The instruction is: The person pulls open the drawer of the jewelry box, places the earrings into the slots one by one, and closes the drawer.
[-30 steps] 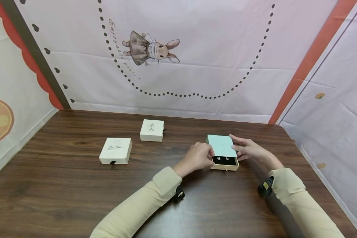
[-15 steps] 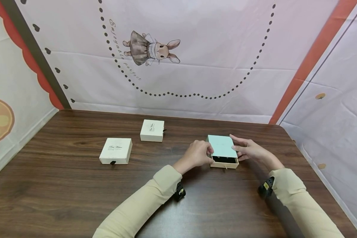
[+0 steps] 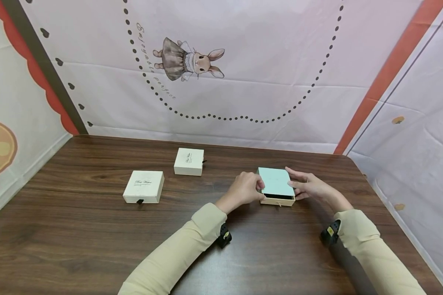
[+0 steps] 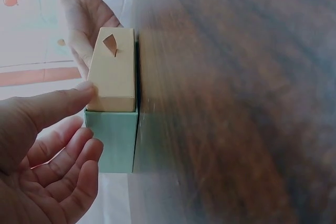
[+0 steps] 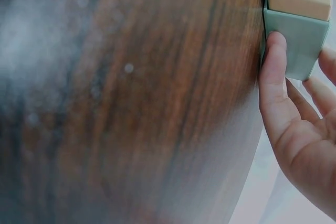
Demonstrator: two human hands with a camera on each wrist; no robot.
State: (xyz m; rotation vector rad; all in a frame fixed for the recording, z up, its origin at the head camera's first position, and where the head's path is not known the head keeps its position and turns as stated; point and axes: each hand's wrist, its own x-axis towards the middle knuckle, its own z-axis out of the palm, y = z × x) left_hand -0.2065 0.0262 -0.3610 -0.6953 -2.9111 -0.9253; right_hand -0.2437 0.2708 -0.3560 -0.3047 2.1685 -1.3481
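A jewelry box with a pale mint-green sleeve (image 3: 276, 181) lies on the right part of the table. Its cream drawer (image 3: 277, 202) sticks out a little at the front, with a thin strip of black lining showing and a small ribbon tab (image 4: 110, 44) on its face. My left hand (image 3: 243, 189) holds the box at its left front corner, thumb at the drawer's front and fingers curled by the sleeve. From the right side, my right hand (image 3: 310, 186) grips the sleeve between thumb and fingers. The drawer's contents are hidden.
Two white lidded-looking boxes with printed script, one nearer (image 3: 143, 184) and one farther back (image 3: 189, 160), rest left of my hands, each with a black tab. The brown wooden table (image 3: 77, 229) ends at a printed cloth backdrop (image 3: 251, 49).
The drawer has slid back into the sleeve, away from me, covering two small shiny pieces that showed on the black lining. My left hand moved slightly with it; the right stayed put.
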